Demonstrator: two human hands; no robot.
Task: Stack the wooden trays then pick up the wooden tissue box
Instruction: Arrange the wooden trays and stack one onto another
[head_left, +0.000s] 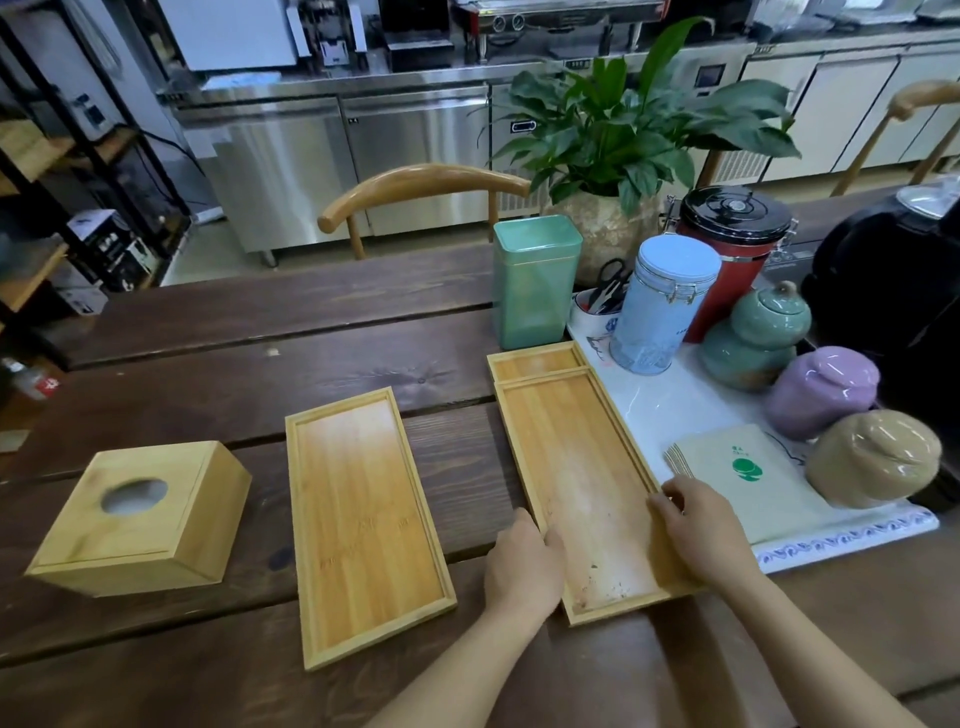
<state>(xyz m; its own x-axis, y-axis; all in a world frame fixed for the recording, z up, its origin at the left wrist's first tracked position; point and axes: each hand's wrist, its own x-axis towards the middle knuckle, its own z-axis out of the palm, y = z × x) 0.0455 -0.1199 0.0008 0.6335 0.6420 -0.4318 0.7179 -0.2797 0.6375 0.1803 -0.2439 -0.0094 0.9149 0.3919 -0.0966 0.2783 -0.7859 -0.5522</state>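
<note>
Fingers (670, 506) across near-to-far tray (582, 488)

The upper tray (582, 483) hides most of a lower tray (535, 361); both forearms run off the bottom edge.

Left: tissue box (137, 517) on the bench (249, 338).
Middle: one tray (363, 525), just right of the box.
Right: second tray (587, 493) lying over a third tray (535, 361) that shows behind it.
Far right: jars on a mat (654, 400), napkins (748, 478) before them.
</note>
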